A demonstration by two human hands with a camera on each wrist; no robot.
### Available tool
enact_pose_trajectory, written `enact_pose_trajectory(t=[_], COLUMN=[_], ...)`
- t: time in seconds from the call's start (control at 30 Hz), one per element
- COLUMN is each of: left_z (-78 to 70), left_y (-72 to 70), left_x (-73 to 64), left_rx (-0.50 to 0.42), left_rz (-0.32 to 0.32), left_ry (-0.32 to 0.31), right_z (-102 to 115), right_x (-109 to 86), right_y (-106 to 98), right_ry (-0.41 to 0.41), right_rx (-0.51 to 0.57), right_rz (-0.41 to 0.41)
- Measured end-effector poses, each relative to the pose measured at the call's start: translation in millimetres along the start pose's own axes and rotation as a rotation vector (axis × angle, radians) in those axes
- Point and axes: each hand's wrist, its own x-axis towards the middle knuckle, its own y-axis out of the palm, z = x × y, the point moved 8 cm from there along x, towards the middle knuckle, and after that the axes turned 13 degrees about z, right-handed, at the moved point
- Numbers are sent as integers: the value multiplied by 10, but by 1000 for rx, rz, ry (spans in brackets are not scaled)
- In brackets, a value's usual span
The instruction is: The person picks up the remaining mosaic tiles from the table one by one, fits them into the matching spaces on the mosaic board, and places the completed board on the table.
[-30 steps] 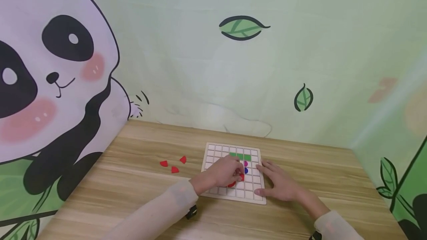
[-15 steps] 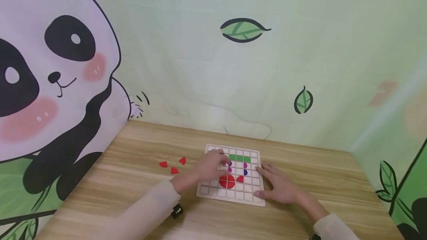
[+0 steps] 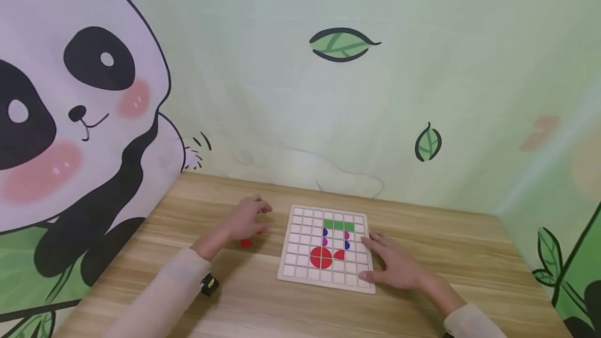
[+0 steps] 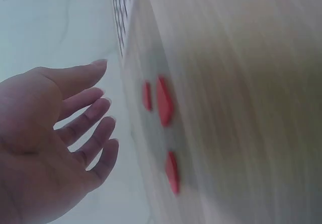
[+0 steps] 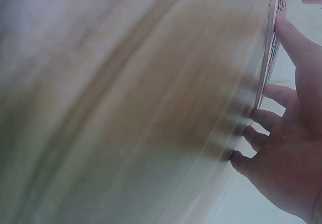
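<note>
My left hand (image 3: pixel 245 219) hovers over the loose red quarter-circle tiles at the left, its fingers loosely bent with nothing between them. In the left wrist view three red tiles (image 4: pixel 164 101) lie on the wood beyond the fingertips. My right hand (image 3: pixel 396 260) rests at the right edge of a white grid board (image 3: pixel 300 270), fingers spread and thumb on its lower right corner. On the board sit a red circle (image 3: pixel 321 257) of quarter tiles, a single red quarter (image 3: pixel 339 255), a green row (image 3: pixel 338 225), and small blue and magenta half-circles (image 3: pixel 347 235).
The wooden table (image 3: pixel 263 296) meets a pale backdrop (image 3: pixel 263 93) with leaf drawings behind the board. A large panda picture (image 3: pixel 94 119) covers the left wall. A black wrist strap piece (image 3: pixel 209 285) hangs under the left sleeve.
My left hand has left the board and moved left to the loose red tiles, uncovering the red circle and the half-circles. My right hand stays at the board's edge.
</note>
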Motion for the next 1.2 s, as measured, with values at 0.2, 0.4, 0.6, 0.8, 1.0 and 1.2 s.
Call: enact_pose_trajectory(t=[0.2,0.4,0.6,0.8,1.0,1.2], left_z=[198,322,362,406,411,432], left_y=[-11,75,115,134,131,122], left_x=[-43,-70,-31,-9,6,-3], left_rx=[47,5,-20,-37,-40,-35], left_rz=[63,149,149,141,123,100], left_ry=[-24,-67,-77,-82,-40,-55], right_z=[6,-11,-50,-53,-72,-33], right_x=[-17,2,12,21,13,-2], right_y=[-10,17,27,28,39,6], right_ry=[-12,-1,15,17,25,12], right_rx=[4,1,-4,-5,-2,1], right_rz=[-6,13,8,11,13,0])
